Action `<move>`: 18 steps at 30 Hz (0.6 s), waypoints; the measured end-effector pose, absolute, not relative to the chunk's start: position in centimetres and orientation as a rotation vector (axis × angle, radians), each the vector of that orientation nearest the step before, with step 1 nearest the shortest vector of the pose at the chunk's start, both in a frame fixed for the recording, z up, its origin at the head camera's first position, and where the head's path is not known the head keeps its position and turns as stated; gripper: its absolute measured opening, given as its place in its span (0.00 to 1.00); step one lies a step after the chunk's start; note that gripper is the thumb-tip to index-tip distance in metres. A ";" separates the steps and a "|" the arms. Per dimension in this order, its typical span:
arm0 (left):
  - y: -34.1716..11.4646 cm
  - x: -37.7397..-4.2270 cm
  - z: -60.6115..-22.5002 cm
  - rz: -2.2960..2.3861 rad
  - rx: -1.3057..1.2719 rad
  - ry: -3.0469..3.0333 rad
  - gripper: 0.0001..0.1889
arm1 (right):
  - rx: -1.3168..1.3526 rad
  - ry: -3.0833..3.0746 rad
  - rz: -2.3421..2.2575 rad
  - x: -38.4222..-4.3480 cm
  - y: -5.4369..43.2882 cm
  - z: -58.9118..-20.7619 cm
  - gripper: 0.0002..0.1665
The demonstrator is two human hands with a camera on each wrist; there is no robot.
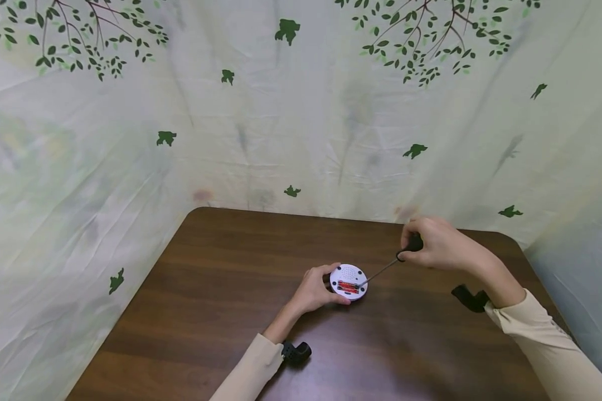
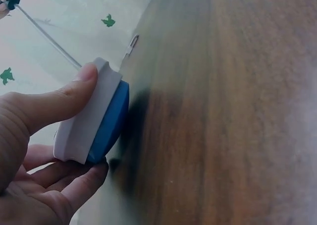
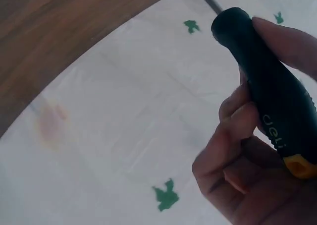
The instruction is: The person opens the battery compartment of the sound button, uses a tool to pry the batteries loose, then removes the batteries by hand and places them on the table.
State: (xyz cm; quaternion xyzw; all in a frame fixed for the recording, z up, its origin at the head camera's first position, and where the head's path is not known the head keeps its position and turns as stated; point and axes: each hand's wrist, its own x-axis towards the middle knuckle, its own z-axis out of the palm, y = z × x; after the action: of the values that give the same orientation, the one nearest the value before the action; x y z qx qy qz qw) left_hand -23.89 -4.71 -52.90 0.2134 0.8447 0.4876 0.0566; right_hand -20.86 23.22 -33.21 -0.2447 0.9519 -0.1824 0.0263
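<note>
My left hand [image 1: 317, 289] grips a round white-and-blue battery device [image 1: 350, 269] by its rim, fingers and thumb around opposite edges. Its white face is turned up, showing a speaker-like patch of holes and an uncovered battery compartment with red batteries [image 1: 348, 287]. In the left wrist view, the blue side [image 2: 110, 123] faces the table. My right hand [image 1: 438, 243] holds a screwdriver [image 3: 270, 81] by its dark green handle with a yellow end. The shaft slants down to the left, and its tip meets the device at the right end of the compartment.
A brown wooden table [image 1: 221, 278] lies beneath both hands. Behind and beside it hangs a pale cloth [image 1: 301, 128] printed with branches and green birds. Black wrist cameras [image 1: 297, 353] sit on both wrists. A small pale clip-like piece [image 2: 131, 45] shows past the device, its kind unclear.
</note>
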 end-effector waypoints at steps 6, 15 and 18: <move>-4.5 -24.2 -52.8 1.483 0.637 2.557 0.46 | -0.720 2.924 -0.771 -20.6 25.8 -35.4 0.08; -4.7 -24.3 -52.8 1.542 0.600 2.478 0.46 | -0.404 2.819 -1.200 -19.7 30.7 -42.1 0.08; -4.6 -24.2 -52.9 1.554 0.585 2.440 0.46 | -0.272 2.734 -1.312 -19.1 31.7 -43.7 0.13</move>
State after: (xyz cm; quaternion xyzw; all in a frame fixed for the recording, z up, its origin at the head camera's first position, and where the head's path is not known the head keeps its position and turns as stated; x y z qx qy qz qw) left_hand -24.19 -4.62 -52.89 0.1972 0.8230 0.5242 0.0949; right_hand -19.12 31.66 -43.68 -0.0893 0.8969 -0.4304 0.0484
